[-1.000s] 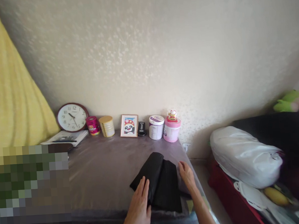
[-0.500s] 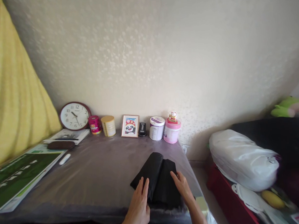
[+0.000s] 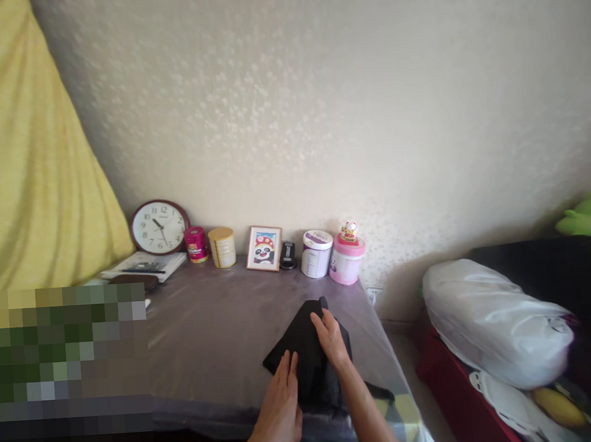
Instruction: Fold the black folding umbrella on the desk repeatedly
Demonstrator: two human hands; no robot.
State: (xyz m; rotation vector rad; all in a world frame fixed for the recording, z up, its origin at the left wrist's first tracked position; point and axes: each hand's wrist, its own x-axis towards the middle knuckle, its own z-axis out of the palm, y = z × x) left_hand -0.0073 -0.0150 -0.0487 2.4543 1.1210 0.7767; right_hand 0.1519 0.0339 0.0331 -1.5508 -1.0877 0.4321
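A black folded piece of thin fabric (image 3: 303,354) lies near the front edge of the covered table, pointed at its left corner. A dark narrow strip (image 3: 381,392) sticks out from it to the right. My left hand (image 3: 281,398) rests on its left part, fingers stretched out and lying along it. Higher up, my right hand (image 3: 330,335) grips a raised fold near the top edge. Its forearm crosses over the right part of the fabric and hides some of it. What the fabric belongs to, I cannot make out.
Along the wall stand a clock (image 3: 160,227), a pink jar (image 3: 195,246), a yellow-lidded can (image 3: 222,247), a picture frame (image 3: 264,248), a white tub (image 3: 317,254) and a pink-lidded tub (image 3: 345,261) with a figurine. A white bag (image 3: 496,322) lies at right. The lower left is pixelated.
My right hand has moved from the fabric's right edge up and left, folding its right part over toward the left. My left hand stays on the left part. The view has shifted slightly.
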